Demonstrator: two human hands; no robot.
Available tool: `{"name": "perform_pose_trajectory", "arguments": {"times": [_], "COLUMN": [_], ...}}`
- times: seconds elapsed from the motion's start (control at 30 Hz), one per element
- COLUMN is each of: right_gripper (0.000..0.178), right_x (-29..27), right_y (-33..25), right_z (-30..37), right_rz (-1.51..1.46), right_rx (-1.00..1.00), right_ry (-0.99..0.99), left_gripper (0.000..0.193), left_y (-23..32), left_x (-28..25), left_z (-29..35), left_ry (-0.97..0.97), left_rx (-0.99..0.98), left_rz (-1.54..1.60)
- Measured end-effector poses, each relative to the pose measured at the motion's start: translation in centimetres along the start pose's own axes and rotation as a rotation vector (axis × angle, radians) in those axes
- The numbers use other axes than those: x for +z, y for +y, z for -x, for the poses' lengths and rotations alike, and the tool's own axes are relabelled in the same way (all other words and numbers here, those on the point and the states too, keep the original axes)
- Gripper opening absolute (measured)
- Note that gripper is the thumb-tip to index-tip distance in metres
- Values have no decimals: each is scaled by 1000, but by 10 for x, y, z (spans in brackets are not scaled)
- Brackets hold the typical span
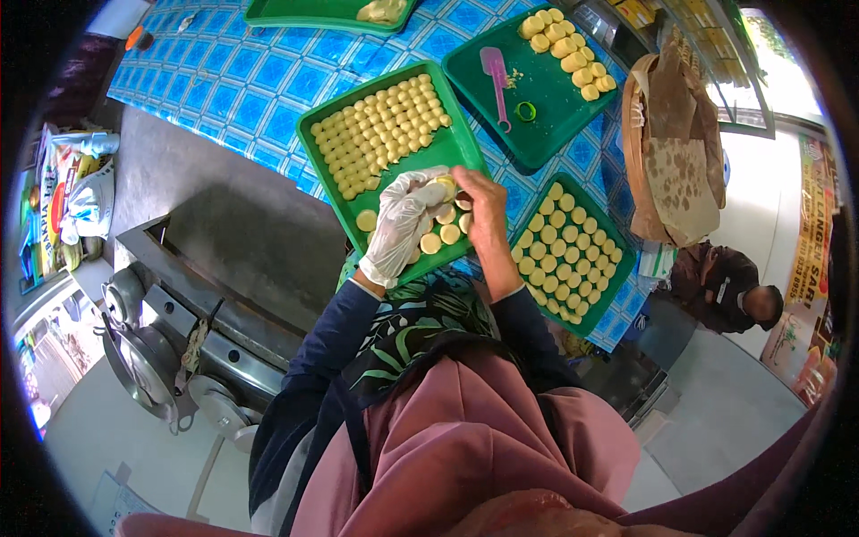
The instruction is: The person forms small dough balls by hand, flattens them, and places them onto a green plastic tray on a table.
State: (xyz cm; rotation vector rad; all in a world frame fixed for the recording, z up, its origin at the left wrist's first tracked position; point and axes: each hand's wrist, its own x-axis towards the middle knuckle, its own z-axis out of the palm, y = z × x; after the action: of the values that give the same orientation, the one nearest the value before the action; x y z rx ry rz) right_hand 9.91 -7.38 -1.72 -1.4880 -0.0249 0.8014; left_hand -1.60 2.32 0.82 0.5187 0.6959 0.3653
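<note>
My left hand (407,219), in a thin white glove, is closed around a small pale yellow dough piece (445,184). My bare right hand (484,204) meets it from the right, its fingertips at the same piece; whether they grip it is hard to make out. Both hands are over the near part of a green tray (468,148). Rows of small dough balls (380,125) fill that tray's far side. Flattened round dough pieces (431,242) lie under and around my hands, partly hidden by them.
A blue checked tablecloth (242,67) covers the table. To the right, one green tray (512,234) holds dough rounds; another (474,80) holds dough pieces, a pink spatula (495,76) and a green ring (525,112). Pans (143,367) stand left. A person (725,286) is at the right.
</note>
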Motion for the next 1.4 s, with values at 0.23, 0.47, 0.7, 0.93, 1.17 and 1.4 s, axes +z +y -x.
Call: {"name": "perform_pose_trajectory", "arguments": {"times": [0.23,0.47,0.7,0.93,1.17,1.4], "right_gripper": [19,24,35,32,22,15], "right_x": [-3,-12,-34,-43,-46,-33], "right_y": [19,13,-9,3,4,-36], "right_z": [-13,1,4,-6,-10,11], "right_rz": [269,770,837,-306,-234,786], "right_rx": [-99,-1022,-855,261,111,-1064], "right_ry": [17,-53,-331,-474,-623,-435], "left_gripper": [56,72,72,75,75,68], "left_y": [-7,-5,4,27,47,31], "left_x": [-2,-1,-9,-5,3,-6], "left_z": [-1,0,-5,0,-6,-12], "left_ry": [-38,-24,-175,-331,-411,-356], "left_rx": [93,86,-94,-183,-242,-175], "left_rz": [-229,-48,-82,-96,-451,-361]}}
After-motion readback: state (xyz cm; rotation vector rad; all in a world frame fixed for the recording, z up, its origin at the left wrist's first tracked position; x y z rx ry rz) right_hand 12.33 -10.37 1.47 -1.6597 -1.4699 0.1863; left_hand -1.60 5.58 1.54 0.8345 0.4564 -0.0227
